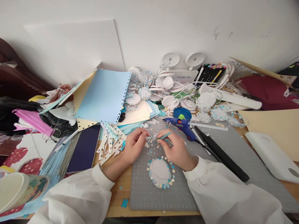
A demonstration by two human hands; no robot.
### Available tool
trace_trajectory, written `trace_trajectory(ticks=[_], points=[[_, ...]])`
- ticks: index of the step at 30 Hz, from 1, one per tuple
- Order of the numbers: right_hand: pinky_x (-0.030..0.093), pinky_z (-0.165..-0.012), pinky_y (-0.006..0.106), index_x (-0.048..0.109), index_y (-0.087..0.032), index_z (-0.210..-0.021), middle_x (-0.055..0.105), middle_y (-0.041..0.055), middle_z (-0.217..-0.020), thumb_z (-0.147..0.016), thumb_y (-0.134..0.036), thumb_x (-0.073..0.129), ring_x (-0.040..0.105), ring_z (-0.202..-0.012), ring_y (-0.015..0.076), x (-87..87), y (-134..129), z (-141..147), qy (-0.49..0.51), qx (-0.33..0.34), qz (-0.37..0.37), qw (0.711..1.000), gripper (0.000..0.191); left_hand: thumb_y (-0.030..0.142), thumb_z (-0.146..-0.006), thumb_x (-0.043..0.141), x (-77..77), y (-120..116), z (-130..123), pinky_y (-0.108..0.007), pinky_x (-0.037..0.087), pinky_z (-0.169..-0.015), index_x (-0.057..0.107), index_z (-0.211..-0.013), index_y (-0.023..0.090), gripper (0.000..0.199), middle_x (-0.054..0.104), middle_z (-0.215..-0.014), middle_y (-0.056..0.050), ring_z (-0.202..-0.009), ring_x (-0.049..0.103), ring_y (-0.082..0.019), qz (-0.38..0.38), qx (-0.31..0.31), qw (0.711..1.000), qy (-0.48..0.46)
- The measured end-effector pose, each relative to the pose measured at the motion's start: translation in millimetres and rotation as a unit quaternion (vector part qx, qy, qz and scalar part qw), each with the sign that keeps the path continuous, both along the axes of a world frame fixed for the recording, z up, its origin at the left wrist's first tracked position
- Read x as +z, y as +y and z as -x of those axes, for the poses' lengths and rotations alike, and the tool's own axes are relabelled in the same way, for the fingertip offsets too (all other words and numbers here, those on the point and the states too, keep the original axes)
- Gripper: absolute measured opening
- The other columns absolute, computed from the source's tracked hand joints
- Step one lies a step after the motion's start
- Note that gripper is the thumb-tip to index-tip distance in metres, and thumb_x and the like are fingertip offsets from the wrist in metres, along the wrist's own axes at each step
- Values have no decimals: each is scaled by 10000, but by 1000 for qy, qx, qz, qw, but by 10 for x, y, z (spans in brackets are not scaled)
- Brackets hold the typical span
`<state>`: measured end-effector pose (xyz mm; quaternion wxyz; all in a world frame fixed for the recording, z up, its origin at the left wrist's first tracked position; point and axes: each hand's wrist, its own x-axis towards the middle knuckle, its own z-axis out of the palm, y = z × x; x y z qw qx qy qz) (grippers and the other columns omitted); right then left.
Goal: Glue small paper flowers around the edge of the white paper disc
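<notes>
Tweezers [164, 135] with a pale green body are pinched in my right hand [176, 149], their tips pointing left over small paper stars [151, 143] scattered on the grey cutting mat [144, 189]. My left hand [136, 144] is just left of those stars, its fingers curled together near the tweezer tips; whatever they pinch is too small to make out. Below both hands a white disc [160, 171] lies on the mat, ringed with blue, white and cream stars.
A blue glue gun [184, 126] and a long black tool [221, 154] lie right of my hands. Punched paper strips [111, 143] and a dark phone-like slab [84, 149] lie left. Decorated discs [144, 93] pile up behind; a tub [21, 189] stands front left.
</notes>
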<state>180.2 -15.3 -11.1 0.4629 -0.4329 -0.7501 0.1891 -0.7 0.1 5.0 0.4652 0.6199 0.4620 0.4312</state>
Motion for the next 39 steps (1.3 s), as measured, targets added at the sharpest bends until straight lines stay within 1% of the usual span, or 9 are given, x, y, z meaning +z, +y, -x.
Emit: trace_trajectory(ticks=[3,6,10,14,16,20,23,32,39], points=[[530,-717,331,540,-238,-918,643,49,-873,-882,-145,532,649,-839,203,-9,1,13,1,8,5,1000,100,323,-913,447,-4,5,1,-239,333,-561,583,-797,166,239,410,-504,61,-517,395,-112,2,0,1000,2],[530,-721,334,541,-241,-898,638,47,-865,-886,-147,532,644,-838,200,-27,10,20,26,6,15,1000,95,320,-915,450,-16,8,4,-237,321,-549,582,-797,163,236,406,-505,62,-511,388,-108,4,-2,1000,-2],[534,-736,334,545,-235,-880,620,45,-856,-886,-159,548,634,-849,193,-28,29,10,110,-16,26,993,76,317,-922,448,-36,7,15,-235,316,-542,582,-811,159,235,407,-513,61,-512,384,-104,4,-5,1000,-7],[547,-702,309,551,-218,-877,614,49,-876,-882,-211,585,631,-822,174,29,34,-3,201,-36,36,978,35,324,-920,463,-34,1,19,-229,315,-539,596,-813,152,242,417,-538,54,-522,387,-99,-8,-17,1000,7],[553,-674,292,557,-212,-883,615,50,-892,-882,-236,596,634,-788,157,71,27,-3,234,-42,47,970,47,333,-905,500,-32,-6,13,-219,298,-519,605,-830,148,226,414,-551,54,-520,373,-92,-12,-29,999,19],[565,-663,274,556,-213,-887,608,33,-885,-882,-250,604,643,-748,134,137,4,11,281,-29,66,957,61,359,-860,596,-58,-20,0,-200,269,-484,624,-915,138,229,397,-535,71,-491,334,-75,-26,-73,996,48],[572,-669,277,561,-213,-878,606,34,-890,-876,-257,614,647,-764,137,151,-10,22,289,-27,74,954,69,376,-839,635,-93,-18,-2,-193,268,-478,623,-930,133,260,410,-532,75,-485,331,-68,-39,-83,994,60],[562,-655,274,557,-211,-884,603,27,-880,-872,-247,620,642,-748,132,137,-12,34,301,-21,71,951,73,332,-891,569,-110,-10,7,-196,265,-489,647,-880,131,216,379,-531,73,-497,330,-70,-77,-70,991,80],[552,-669,273,560,-205,-887,599,33,-894,-871,-250,621,648,-792,142,150,-18,12,305,-44,63,949,78,341,-899,553,-108,-2,11,-200,272,-492,661,-900,130,237,397,-533,66,-500,341,-74,-67,-70,992,85]])
